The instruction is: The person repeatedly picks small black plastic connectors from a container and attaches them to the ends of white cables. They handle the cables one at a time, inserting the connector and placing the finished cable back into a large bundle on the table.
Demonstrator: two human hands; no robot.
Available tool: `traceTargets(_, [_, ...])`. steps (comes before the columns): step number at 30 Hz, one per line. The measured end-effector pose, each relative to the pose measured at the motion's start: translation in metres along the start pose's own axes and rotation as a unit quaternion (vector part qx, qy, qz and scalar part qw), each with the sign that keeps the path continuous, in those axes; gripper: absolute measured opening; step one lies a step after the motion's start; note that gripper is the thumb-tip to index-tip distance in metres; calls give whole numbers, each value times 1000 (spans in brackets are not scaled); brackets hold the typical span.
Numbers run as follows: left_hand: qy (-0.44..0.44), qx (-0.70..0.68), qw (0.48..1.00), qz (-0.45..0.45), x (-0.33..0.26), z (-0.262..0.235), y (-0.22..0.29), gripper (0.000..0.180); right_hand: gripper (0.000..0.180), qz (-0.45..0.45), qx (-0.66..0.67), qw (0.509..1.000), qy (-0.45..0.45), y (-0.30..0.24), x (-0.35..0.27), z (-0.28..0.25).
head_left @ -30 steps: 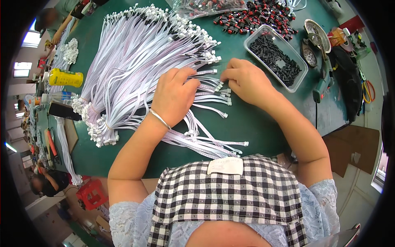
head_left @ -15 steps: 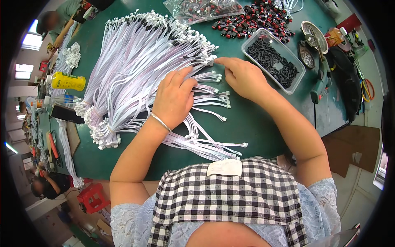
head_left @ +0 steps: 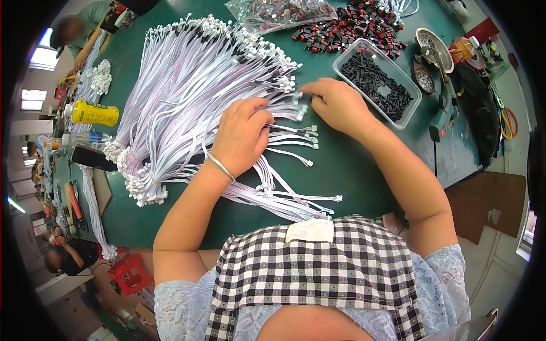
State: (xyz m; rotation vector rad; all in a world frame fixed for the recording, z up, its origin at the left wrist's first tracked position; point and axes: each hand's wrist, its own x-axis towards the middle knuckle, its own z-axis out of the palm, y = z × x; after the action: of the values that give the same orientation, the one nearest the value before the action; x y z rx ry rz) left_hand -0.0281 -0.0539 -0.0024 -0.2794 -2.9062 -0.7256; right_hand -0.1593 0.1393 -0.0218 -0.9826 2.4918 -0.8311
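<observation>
A large fan of white ribbon cables (head_left: 176,96) with small white connectors lies on the green table. My left hand (head_left: 242,133) is closed over several cables at the fan's right side, its fingers curled around them. Their connector ends stick out past the fingertips and look blurred. My right hand (head_left: 341,108) is beside these ends, index finger stretched toward the connectors (head_left: 298,99) and the other fingers bent. Nothing shows in its grasp; whether the fingertip touches a connector is hard to tell. More loose cables (head_left: 284,199) lie nearer my body.
A clear plastic tub (head_left: 418,108) of short black pieces stands right of my right hand. Beyond lie a pile of black-and-red parts (head_left: 355,28) and a clear bag (head_left: 278,14). A soldering iron (head_left: 443,119) and metal dishes are at right; a yellow bottle (head_left: 94,113) and black phone (head_left: 91,157) at left.
Several connector ends between my hands have shifted upward and now sit closer to my right fingertip. A gap has opened between them and the lower cables. Both hands stay nearly in place.
</observation>
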Motion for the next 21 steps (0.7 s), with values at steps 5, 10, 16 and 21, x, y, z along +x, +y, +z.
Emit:
traceTargets(5, [-5, 0, 1000, 4, 1, -1, 0, 20, 23, -34, 20, 999, -12, 3, -7, -2])
traceTargets(10, [-12, 0, 1000, 1, 0, -1, 0, 20, 19, -34, 40, 999, -3, 3, -6, -2])
traceTargets(16, [5, 3, 1000, 4, 2, 0, 0, 20, 19, 3, 79, 997, 8, 4, 3, -4])
traceTargets(21, [0, 0, 1000, 7, 2, 1, 0, 19, 19, -57, -25, 993, 100, 11, -1, 5])
